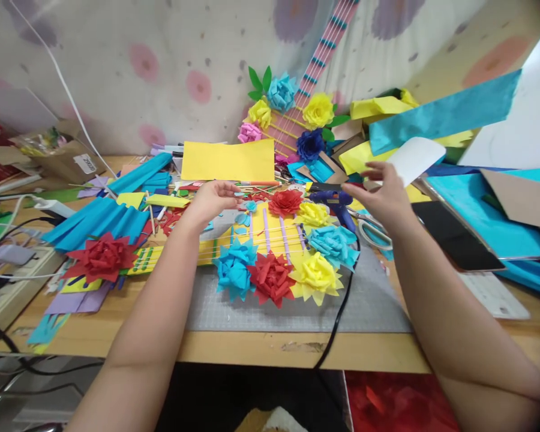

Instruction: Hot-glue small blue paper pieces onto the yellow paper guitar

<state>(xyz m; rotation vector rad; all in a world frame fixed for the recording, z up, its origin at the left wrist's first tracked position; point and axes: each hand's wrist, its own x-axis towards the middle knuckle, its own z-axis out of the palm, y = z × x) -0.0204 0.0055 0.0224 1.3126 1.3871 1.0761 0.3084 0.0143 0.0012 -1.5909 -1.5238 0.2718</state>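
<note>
A yellow paper guitar (261,231) lies flat on a grey cutting mat (369,294). Blue, red and yellow paper flowers ring its body, and a red paper flower (101,257) sits at the neck's far left end. Above the upper left of the body hovers my left hand (211,204), fingers stretched to the right near small blue paper pieces (243,219). To the right, my right hand (381,195) is raised with thumb and fingers apart, nothing visible between them. A blue glue gun (335,204) and scissors (374,233) lie beside and below it.
A pink paper guitar (292,123) with flowers leans on the back wall. Yellow card (228,161) stands behind the left hand. Blue crepe paper (101,216) and scraps crowd the left; a black phone-like slab (454,234) lies right. The glue gun's black cord (342,306) crosses the front edge.
</note>
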